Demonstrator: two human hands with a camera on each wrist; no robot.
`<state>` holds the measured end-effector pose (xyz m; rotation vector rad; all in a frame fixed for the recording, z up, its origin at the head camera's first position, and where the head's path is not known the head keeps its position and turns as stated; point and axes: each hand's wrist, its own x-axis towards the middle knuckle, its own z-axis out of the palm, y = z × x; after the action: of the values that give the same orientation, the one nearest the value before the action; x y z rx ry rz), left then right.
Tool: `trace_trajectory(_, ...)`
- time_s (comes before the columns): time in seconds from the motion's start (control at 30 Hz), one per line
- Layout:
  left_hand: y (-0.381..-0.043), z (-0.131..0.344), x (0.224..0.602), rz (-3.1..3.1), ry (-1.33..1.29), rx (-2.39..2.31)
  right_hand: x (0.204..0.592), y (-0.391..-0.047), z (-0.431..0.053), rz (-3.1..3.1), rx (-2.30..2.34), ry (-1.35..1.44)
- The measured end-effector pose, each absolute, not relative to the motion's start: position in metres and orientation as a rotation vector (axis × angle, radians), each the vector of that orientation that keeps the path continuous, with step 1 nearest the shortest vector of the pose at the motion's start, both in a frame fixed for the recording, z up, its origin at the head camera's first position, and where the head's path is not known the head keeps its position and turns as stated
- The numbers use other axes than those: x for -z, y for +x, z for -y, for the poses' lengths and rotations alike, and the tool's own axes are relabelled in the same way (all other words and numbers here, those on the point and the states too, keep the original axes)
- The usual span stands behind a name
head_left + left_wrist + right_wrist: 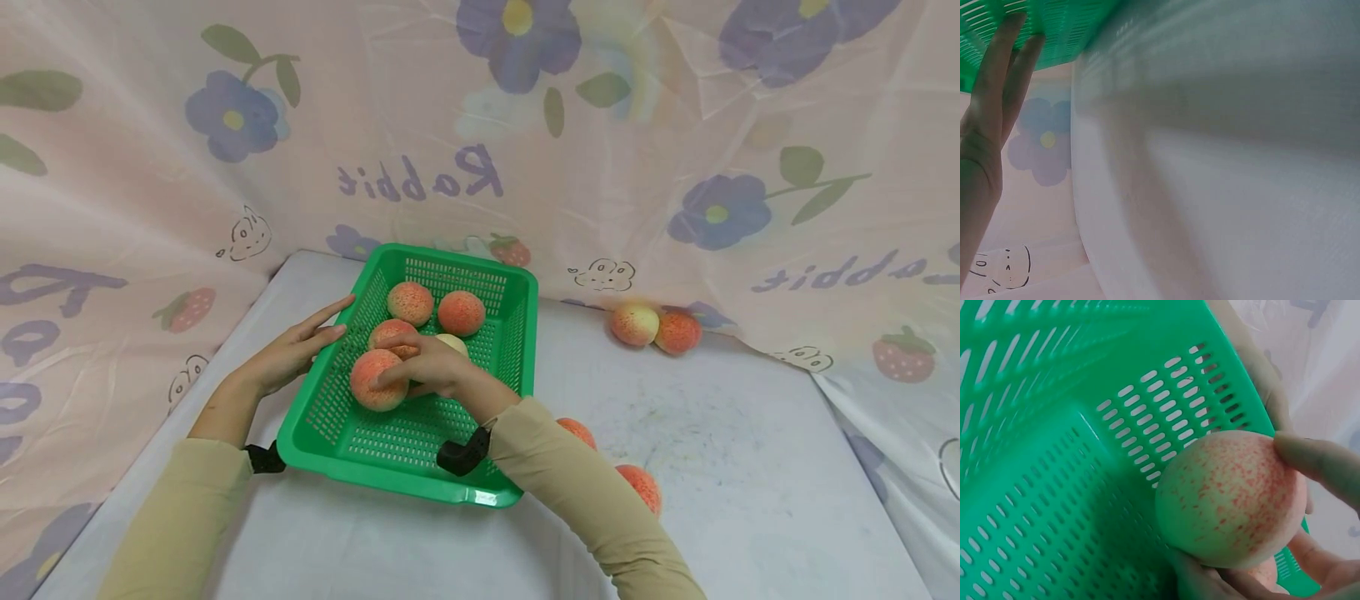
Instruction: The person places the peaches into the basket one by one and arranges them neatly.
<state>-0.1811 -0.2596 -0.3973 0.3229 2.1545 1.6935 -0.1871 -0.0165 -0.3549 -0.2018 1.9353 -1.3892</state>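
My right hand [435,367] grips a peach [378,380] inside the green plastic basket [408,490]. In the right wrist view, thumb and fingers hold that peach [1232,500] from opposite sides, close to the slotted wall. My left hand [288,354] lies along the basket's left side, and the left wrist view shows its straight fingers [1019,75] against the outer wall. Around the right hand are more peaches in the basket: a speckled one [410,303], a redder one [461,313], one [393,332] just behind the held fruit, and a pale one [453,342] partly hidden by the hand.
Two touching peaches, one yellowish [634,324] and one red [678,332], lie at the table's back right. Two others, a farther peach [577,432] and a nearer peach [641,487], are partly covered by the right sleeve. A printed curtain [600,208] hangs behind the white table [765,467].
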Motion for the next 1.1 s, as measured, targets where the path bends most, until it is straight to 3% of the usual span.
trace_trajectory(1.1, -0.183, 0.261, 0.401, -2.162, 0.306, -1.686, 0.366, -0.186, 0.029, -1.956, 1.261, -0.197)
